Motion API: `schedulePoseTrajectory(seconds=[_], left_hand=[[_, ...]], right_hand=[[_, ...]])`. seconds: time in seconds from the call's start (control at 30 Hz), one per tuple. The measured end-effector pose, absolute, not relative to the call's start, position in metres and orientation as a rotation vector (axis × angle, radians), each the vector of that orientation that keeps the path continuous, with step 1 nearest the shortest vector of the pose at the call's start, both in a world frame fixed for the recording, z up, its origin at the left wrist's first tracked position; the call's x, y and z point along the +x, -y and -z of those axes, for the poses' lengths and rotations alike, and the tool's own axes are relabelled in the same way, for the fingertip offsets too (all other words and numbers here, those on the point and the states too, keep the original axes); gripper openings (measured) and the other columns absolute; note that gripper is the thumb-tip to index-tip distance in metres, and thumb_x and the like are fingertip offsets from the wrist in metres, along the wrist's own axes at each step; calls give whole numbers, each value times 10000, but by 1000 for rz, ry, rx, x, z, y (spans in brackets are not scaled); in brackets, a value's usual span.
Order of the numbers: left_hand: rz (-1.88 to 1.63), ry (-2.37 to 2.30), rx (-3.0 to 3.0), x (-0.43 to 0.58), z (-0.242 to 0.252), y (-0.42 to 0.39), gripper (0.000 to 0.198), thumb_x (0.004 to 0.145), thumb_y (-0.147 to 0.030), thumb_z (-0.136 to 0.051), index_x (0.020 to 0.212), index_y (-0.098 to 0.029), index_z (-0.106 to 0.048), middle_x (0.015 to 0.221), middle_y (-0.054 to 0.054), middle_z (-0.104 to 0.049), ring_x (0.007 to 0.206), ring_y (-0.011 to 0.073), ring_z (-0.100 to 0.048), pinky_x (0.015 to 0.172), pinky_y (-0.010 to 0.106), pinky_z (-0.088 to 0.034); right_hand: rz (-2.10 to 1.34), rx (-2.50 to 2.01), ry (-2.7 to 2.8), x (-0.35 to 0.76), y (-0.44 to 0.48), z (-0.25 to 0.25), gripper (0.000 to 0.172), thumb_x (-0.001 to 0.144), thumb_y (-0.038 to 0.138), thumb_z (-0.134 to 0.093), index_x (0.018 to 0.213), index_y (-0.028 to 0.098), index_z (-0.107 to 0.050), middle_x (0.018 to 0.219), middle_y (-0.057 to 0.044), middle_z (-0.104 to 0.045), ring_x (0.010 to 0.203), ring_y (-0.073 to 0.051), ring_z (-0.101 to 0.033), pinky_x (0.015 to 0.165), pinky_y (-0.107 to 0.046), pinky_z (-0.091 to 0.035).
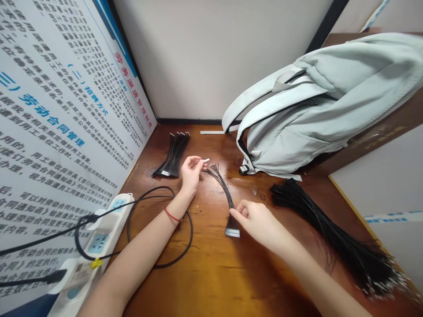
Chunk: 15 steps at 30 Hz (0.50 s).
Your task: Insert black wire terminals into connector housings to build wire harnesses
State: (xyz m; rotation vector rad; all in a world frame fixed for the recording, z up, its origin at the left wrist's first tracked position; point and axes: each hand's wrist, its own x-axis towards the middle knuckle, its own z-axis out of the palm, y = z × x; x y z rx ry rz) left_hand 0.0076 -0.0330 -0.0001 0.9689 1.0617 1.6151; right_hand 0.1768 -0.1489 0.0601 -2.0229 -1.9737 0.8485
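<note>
My left hand (191, 172) pinches a small white piece (206, 160) between its fingertips, just beyond the fanned wire ends. My right hand (254, 222) lies beside a thin black wire harness (226, 189), its index fingertip at the wires just above the flat metal connector (232, 232). Whether it grips them is hidden. The harness lies on the wooden table (211, 281) between my hands. A smaller bundle of black wires (173, 154) lies left of it, and a large black bundle (330, 233) spreads to the right.
A white power strip (102, 229) and looped black cable (158, 229) lie at the table's left, against a wall poster of Chinese text (66, 110). A pale green backpack (330, 101) sits at the far right, overhanging the table's back.
</note>
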Motion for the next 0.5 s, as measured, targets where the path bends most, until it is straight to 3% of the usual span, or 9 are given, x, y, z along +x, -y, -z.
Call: schedulePoseTrajectory(seconds=[0.2,0.43,0.5], left_hand=[[-1561,-963,927,11,-7,39,262,638,-280,-668,791,-183,-478,687,-17,-590,716,174,-676,613,261,-516],[-1436,-824,813,9,-10,41,400,545,-218,-719,825,-197,-435,614,-64,-560,660,150,-667,523,191,-465],[-1386,-803,828,8,-10,41,411,521,-194,-730,829,-192,-456,621,-63,-578,600,124,-642,482,172,-428]], right_hand=[[-745,-2145,1824,165,159,-49,147,713,310,-613,613,220,-553,604,-25,-626,534,-167,-549,488,-256,-281],[-1181,-1736,1306,171,128,-35,181,669,352,-611,636,202,-514,518,22,-577,413,-114,-474,444,-244,-339],[-1178,-1573,1159,170,115,-31,242,622,387,-661,670,192,-524,551,20,-586,466,-114,-512,480,-240,-382]])
